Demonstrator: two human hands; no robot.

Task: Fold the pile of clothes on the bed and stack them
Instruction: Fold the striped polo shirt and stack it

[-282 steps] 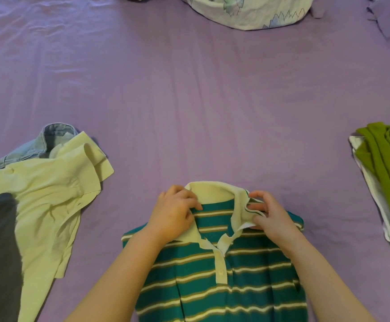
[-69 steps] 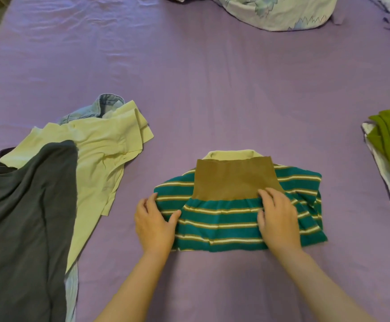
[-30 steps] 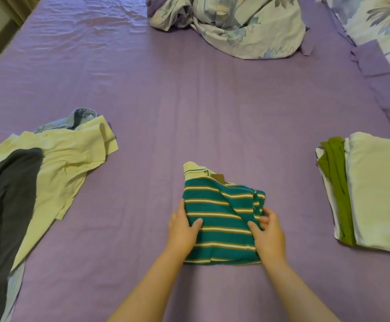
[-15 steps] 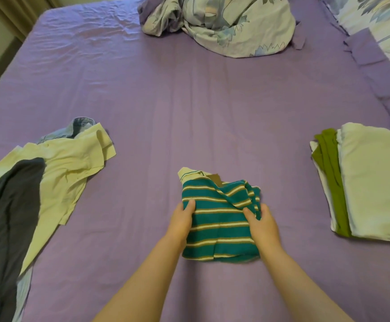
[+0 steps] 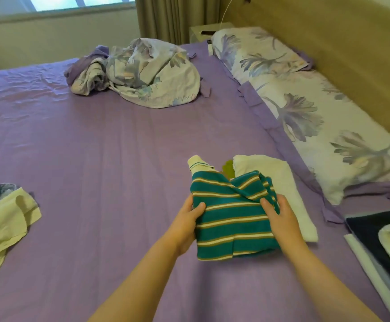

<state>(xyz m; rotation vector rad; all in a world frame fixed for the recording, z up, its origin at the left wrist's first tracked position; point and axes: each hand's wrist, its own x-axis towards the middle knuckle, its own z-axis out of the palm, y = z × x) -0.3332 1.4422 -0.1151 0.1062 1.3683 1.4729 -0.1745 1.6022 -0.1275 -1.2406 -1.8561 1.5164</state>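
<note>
Folded polo shirt [image 5: 233, 219]: teal with tan-edged cream stripes, cream collar. Bed sheet [image 5: 119, 159]: plain purple. Folded garment [image 5: 279, 180] behind the polo was white; a sliver beside it, green. Loose shirt [image 5: 1, 224] at left: pale yellow. Pillows [image 5: 305, 108] and crumpled bedding [image 5: 142, 73]: white with purple floral print.

My bed [image 5: 124, 145] carries a purple sheet. A wooden headboard [image 5: 342, 54] runs along its right side, with floral pillows [image 5: 305, 108] against it. A crumpled floral duvet [image 5: 142, 73] lies at the far end. Beyond: a daylit window [image 5: 80, 0], olive curtains [image 5: 175, 17], a nightstand [image 5: 203, 31]
</note>
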